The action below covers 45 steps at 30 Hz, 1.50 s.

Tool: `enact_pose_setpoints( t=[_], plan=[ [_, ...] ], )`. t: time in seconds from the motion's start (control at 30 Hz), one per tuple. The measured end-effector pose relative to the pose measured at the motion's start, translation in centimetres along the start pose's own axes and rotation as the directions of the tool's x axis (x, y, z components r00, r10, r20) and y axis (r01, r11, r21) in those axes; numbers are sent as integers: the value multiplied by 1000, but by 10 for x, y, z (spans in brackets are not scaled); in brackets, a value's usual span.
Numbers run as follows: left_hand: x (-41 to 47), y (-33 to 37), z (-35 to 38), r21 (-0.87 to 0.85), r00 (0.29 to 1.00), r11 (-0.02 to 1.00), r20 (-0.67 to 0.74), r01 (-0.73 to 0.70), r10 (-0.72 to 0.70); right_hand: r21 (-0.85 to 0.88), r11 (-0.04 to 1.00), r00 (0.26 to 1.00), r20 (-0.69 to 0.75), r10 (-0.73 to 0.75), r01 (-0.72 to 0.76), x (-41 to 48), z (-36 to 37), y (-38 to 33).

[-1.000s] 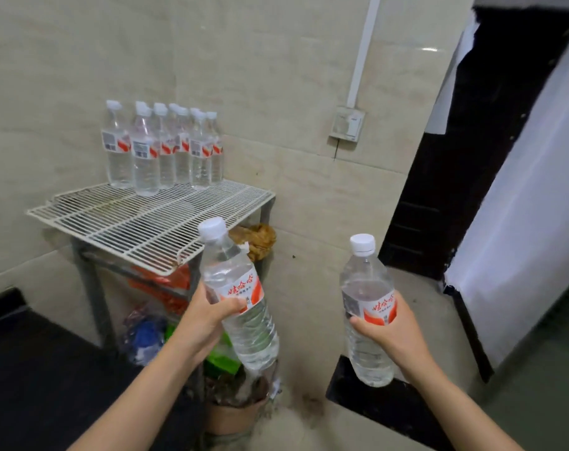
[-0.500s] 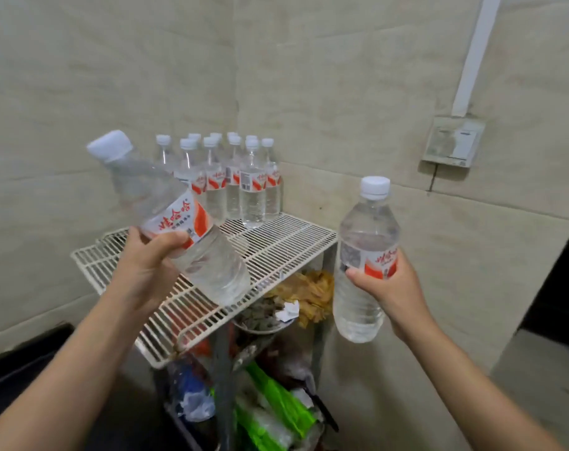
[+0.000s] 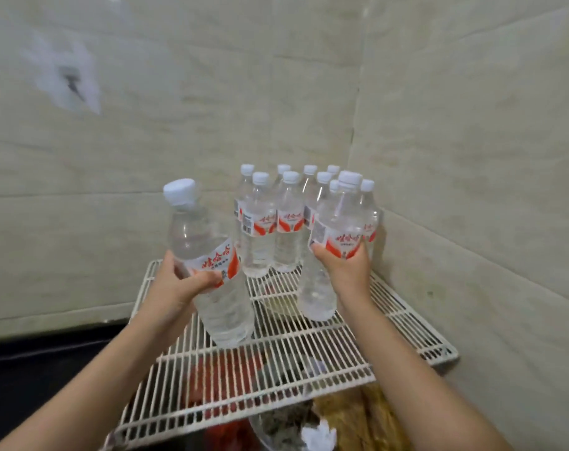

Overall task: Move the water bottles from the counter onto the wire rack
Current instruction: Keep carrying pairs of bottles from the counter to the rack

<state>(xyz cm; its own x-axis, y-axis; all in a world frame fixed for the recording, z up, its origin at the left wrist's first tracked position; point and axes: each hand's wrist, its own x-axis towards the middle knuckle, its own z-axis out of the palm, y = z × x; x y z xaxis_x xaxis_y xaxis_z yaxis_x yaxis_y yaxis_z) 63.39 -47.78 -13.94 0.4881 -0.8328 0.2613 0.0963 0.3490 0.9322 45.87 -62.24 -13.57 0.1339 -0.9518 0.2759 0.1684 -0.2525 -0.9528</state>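
Observation:
My left hand (image 3: pixel 179 284) grips a clear water bottle (image 3: pixel 208 252) with a white cap and red-and-white label, tilted left, its base just above the white wire rack (image 3: pixel 309 359). A second such bottle (image 3: pixel 335 242) is held by my right hand (image 3: pixel 348 271) around its label, nearly upright, its base low over the rack's right half. Behind both, several matching bottles (image 3: pixel 276 222) stand grouped at the rack's back corner.
Beige tiled walls (image 3: pixel 471 157) meet in a corner right behind the rack. Below the rack lie red packaging (image 3: pixel 224 382), a bowl (image 3: pixel 289 428) with scraps and brownish food (image 3: pixel 358 421). A dark surface (image 3: pixel 42 369) lies to the left.
I have come closer and look down onto the rack. Both hands carried their bottles forward over it, the right one now just in front of the standing group.

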Motion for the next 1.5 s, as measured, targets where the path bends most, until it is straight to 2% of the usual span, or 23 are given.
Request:
enact_pose_setpoints(
  t=[0.17,0.27,0.4,0.47,0.53,0.6,0.67,0.9,1.07,1.23,1.33,1.43,1.5],
  plan=[
    [6,-4,-2,109,988,993,-148,49,-33,-22,999,998,46,35,-35,47,46,32],
    [15,-7,-3,152,987,986,-153,74,-50,-164,986,999,32,-16,21,54,61,50],
    [31,-10,4,212,984,975,-175,72,-34,-358,929,994,89,-61,89,55,60,57],
    [42,-15,9,227,987,971,-157,75,-40,-536,835,990,130,-62,123,56,54,55],
    [56,-21,15,254,990,964,-131,83,-50,-721,677,984,178,-31,151,55,48,51],
    [70,-26,22,298,994,951,-98,82,-55,-810,560,976,216,13,171,52,44,49],
    [83,-31,27,336,997,939,-53,77,-63,-832,521,969,245,36,191,49,42,50],
    [118,-48,46,375,997,923,-27,82,-77,-823,527,971,240,-19,214,49,37,48],
    [124,-60,59,331,995,939,-69,86,-67,-846,494,975,223,-20,203,53,33,49],
    [121,-62,56,265,990,955,-66,135,-121,-860,472,979,197,-42,193,55,35,53],
    [120,-62,52,253,983,953,-125,165,-137,-858,473,979,192,-66,200,53,36,54],
    [119,-58,53,262,978,944,-122,199,-172,-847,485,971,140,-194,219,50,35,50],
    [118,-55,53,254,974,942,-116,219,-195,-803,525,934,106,-341,283,50,36,53]
  ],
)
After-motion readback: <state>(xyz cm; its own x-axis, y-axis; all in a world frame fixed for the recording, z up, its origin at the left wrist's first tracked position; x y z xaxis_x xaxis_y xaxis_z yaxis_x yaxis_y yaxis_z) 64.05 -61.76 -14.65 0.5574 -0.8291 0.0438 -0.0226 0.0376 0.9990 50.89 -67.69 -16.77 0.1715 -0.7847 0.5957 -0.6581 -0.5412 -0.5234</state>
